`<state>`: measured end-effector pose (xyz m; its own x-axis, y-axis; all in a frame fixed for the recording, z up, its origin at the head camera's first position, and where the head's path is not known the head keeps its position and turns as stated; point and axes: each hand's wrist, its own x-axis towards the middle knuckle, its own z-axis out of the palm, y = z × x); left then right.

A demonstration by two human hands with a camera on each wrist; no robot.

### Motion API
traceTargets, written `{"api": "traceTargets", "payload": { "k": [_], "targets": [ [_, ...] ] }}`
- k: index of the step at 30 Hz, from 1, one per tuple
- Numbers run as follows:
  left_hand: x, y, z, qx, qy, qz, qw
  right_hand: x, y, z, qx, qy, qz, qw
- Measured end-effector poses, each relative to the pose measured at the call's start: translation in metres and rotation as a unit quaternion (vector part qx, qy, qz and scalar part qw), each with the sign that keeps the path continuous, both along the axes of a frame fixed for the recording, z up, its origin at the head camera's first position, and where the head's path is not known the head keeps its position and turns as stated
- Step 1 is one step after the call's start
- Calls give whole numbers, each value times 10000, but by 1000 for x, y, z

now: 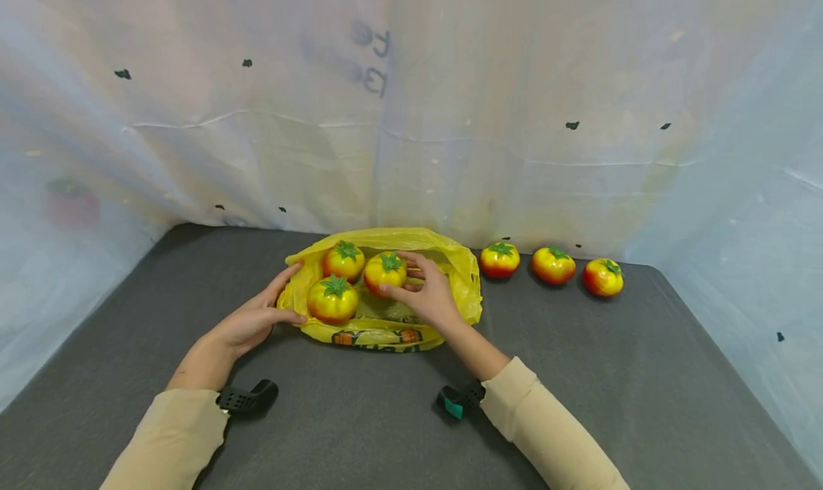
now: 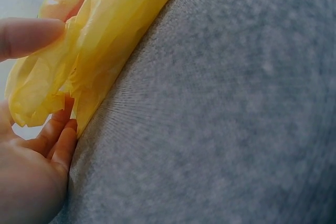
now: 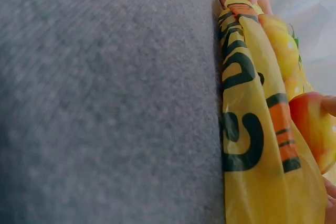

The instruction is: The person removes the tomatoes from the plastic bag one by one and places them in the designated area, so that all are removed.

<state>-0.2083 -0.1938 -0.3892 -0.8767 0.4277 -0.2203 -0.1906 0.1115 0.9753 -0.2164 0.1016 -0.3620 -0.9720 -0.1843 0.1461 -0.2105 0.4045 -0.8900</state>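
A yellow plastic bag (image 1: 472, 279) lies with its mouth spread wide on the dark table. Two yellow-red tomatoes, one at the back (image 1: 343, 263) and one in front (image 1: 331, 304), sit in its left part. My right hand (image 1: 429, 293) reaches over the bag and grips a third tomato (image 1: 381, 279) between thumb and fingers, beside those two. At the bag's left end, my left hand (image 1: 247, 322) holds the rim. Its thumb (image 2: 34, 36) lies against the yellow plastic in the left wrist view, with the other fingers low on the outside.
Three more tomatoes, at left (image 1: 499, 261), middle (image 1: 553, 267) and right (image 1: 603, 278), stand in a row right of the bag, near the table's back edge. A whitish plastic sheet (image 1: 450, 118) hangs behind the grey-black table (image 1: 360, 426) and along its sides.
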Motion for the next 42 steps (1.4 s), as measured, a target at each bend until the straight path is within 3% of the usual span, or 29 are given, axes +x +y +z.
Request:
{"api": "traceTargets", "payload": {
  "k": [23,28,42],
  "targets": [
    [-3,-9,0,-135,110,-20,9998,8,29,23,362,68,-556,9978],
    [-3,-9,1,-77,3,-47,10000,8,41,26,427,86,-640,9970],
    [-3,-6,-1,-112,124,-79,9998,14,75,32,519,22,-905,9945]
  ]
}}
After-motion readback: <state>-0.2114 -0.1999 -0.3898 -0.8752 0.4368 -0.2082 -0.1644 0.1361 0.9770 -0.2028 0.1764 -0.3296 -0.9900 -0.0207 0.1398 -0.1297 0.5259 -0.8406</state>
